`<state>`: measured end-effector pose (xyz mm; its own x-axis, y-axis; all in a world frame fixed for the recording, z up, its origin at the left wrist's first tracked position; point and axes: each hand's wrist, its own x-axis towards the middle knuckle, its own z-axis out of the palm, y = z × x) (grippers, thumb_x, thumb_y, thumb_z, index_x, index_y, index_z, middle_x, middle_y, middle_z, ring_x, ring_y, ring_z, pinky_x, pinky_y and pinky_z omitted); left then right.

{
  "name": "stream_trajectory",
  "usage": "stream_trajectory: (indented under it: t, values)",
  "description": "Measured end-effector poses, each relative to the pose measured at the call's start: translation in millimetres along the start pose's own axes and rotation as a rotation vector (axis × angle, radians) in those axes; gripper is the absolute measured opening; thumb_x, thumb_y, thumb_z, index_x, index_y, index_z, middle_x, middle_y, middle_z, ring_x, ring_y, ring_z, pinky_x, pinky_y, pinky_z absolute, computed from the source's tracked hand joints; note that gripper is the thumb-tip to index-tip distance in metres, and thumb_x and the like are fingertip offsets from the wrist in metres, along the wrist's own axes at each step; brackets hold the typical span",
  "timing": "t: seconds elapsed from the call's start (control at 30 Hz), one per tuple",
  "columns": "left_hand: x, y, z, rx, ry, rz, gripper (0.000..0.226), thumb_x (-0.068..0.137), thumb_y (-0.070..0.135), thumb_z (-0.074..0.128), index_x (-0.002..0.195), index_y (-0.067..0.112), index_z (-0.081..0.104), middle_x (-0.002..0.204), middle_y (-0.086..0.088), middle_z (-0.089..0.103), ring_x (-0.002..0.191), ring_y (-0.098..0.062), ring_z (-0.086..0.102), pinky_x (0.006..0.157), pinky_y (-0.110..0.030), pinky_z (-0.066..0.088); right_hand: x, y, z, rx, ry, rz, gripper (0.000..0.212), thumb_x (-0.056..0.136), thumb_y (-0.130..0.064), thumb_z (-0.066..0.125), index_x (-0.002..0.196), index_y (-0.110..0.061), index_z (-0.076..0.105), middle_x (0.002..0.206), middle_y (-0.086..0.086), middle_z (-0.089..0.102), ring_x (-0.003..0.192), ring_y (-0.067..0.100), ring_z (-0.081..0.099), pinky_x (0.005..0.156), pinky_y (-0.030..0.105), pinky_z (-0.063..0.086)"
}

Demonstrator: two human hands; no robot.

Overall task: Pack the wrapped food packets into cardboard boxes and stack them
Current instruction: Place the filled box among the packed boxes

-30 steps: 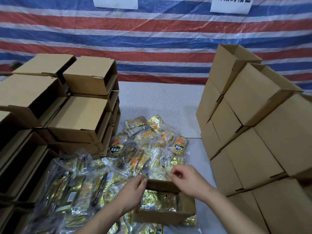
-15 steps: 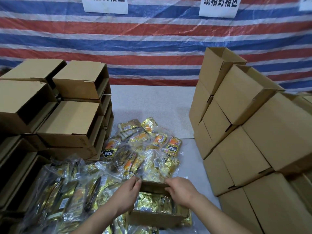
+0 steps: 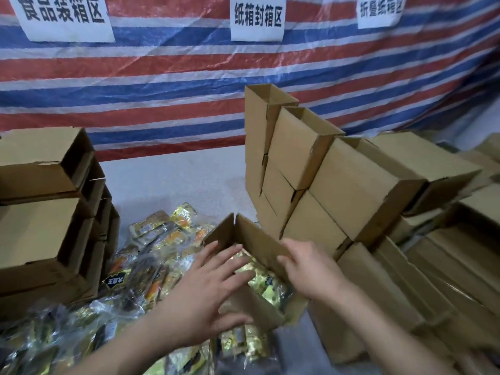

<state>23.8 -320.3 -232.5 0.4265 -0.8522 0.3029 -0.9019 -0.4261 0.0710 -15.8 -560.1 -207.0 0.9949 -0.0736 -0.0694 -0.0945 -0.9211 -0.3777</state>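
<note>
An open cardboard box (image 3: 254, 242) filled with gold wrapped packets (image 3: 261, 280) is tilted up off the table in front of me. My left hand (image 3: 213, 290) lies spread, fingers straight, over the box's open top and near wall. My right hand (image 3: 311, 269) grips the box's far-right wall, fingers curled over its edge. A heap of loose gold and orange food packets (image 3: 151, 255) covers the table to the left and under the box.
Stacked cardboard boxes (image 3: 46, 217) stand at the left. A taller stack of boxes (image 3: 359, 190) rises at the right, close to my right hand. Grey table (image 3: 178, 185) behind the heap. A striped tarp with white signs (image 3: 257, 17) hangs at the back.
The box has been lifted and tilted, its far flap raised. My left hand has spread flat across it; my right hand has shifted to its right wall. The camera has swung up and to the right.
</note>
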Motion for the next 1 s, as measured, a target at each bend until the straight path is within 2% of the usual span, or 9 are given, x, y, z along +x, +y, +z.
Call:
stream_trajectory:
  t: [0.13, 0.23, 0.3, 0.4, 0.53, 0.7, 0.8, 0.87, 1.0]
  values:
    - [42.3, 4.0, -15.9, -0.03, 0.056, 0.194, 0.029, 0.094, 0.042, 0.057, 0.11, 0.023, 0.07, 0.105, 0.007, 0.071, 0.104, -0.016, 0.066, 0.099, -0.043, 0.05, -30.2, 19.8, -44.6, -0.121, 0.029, 0.085, 0.024, 0.101, -0.035, 0.052, 0.123, -0.027, 0.058, 0.099, -0.005, 0.068, 0.086, 0.013, 0.065, 0.075, 0.032, 0.056]
    - [73.6, 17.2, -26.1, -0.146, 0.073, 0.267, 0.015, 0.098, 0.03, 0.06, 0.098, 0.019, 0.069, 0.09, 0.005, 0.068, 0.087, -0.017, 0.063, 0.082, -0.036, 0.052, -57.1, 31.3, -71.3, -0.15, 0.079, 0.141, 0.035, 0.101, -0.037, 0.052, 0.135, -0.029, 0.052, 0.117, -0.005, 0.068, 0.104, 0.014, 0.064, 0.084, 0.029, 0.053]
    - [91.8, 29.0, -33.6, -0.18, 0.105, 0.313, 0.018, 0.1, 0.034, 0.056, 0.098, 0.02, 0.067, 0.091, 0.005, 0.067, 0.087, -0.016, 0.061, 0.082, -0.033, 0.049, -76.0, 37.8, -89.5, -0.133, 0.09, 0.173, 0.032, 0.1, -0.038, 0.052, 0.132, -0.035, 0.051, 0.116, -0.007, 0.066, 0.101, 0.012, 0.062, 0.08, 0.027, 0.05]
    - [120.2, 48.7, -47.6, -0.232, 0.146, 0.399, 0.018, 0.1, 0.032, 0.056, 0.101, 0.018, 0.067, 0.092, 0.003, 0.066, 0.09, -0.018, 0.06, 0.085, -0.035, 0.047, -101.7, 50.0, -119.7, -0.161, 0.116, 0.195, 0.012, 0.098, -0.039, 0.054, 0.109, -0.039, 0.051, 0.098, -0.013, 0.062, 0.085, 0.007, 0.058, 0.073, 0.031, 0.052]
    - [162.4, 78.3, -60.5, -0.275, 0.174, 0.485, 0.023, 0.099, 0.03, 0.058, 0.102, 0.011, 0.07, 0.094, -0.004, 0.069, 0.09, -0.023, 0.063, 0.083, -0.041, 0.048, -123.6, 72.0, -163.6, -0.194, 0.14, 0.272, 0.009, 0.089, -0.042, 0.052, 0.095, -0.048, 0.054, 0.084, -0.02, 0.06, 0.076, -0.003, 0.058, 0.062, 0.025, 0.049]
    - [213.2, 102.4, -59.7, -0.338, 0.199, 0.552, 0.02, 0.096, 0.025, 0.063, 0.098, 0.008, 0.071, 0.093, -0.004, 0.069, 0.089, -0.019, 0.062, 0.084, -0.035, 0.047, -129.7, 100.4, -198.3, -0.153, 0.188, 0.375, 0.018, 0.09, -0.026, 0.059, 0.096, -0.043, 0.057, 0.094, -0.014, 0.06, 0.087, 0.008, 0.059, 0.075, 0.042, 0.055]
    - [235.3, 104.7, -50.2, -0.365, 0.187, 0.546, 0.018, 0.095, 0.024, 0.066, 0.097, 0.007, 0.071, 0.094, -0.004, 0.069, 0.09, -0.018, 0.062, 0.084, -0.033, 0.048, -122.7, 110.5, -203.1, -0.222, 0.25, 0.381, 0.023, 0.087, -0.018, 0.06, 0.085, -0.04, 0.055, 0.086, -0.011, 0.057, 0.079, 0.007, 0.053, 0.068, 0.039, 0.049]
    - [245.1, 103.1, -44.9, -0.378, 0.189, 0.537, 0.017, 0.094, 0.024, 0.066, 0.097, 0.008, 0.071, 0.094, -0.003, 0.068, 0.09, -0.016, 0.061, 0.084, -0.029, 0.047, -117.6, 111.3, -202.8, -0.292, 0.269, 0.395, 0.019, 0.087, -0.017, 0.059, 0.089, -0.036, 0.056, 0.079, -0.014, 0.052, 0.074, 0.008, 0.05, 0.061, 0.033, 0.043]
    - [261.6, 100.0, -39.0, -0.379, 0.165, 0.531, 0.018, 0.093, 0.024, 0.066, 0.097, 0.007, 0.071, 0.094, -0.005, 0.068, 0.09, -0.018, 0.061, 0.085, -0.028, 0.046, -107.1, 113.2, -201.0, -0.361, 0.256, 0.441, 0.018, 0.09, -0.016, 0.055, 0.093, -0.034, 0.054, 0.085, -0.005, 0.055, 0.083, 0.02, 0.052, 0.066, 0.036, 0.046]
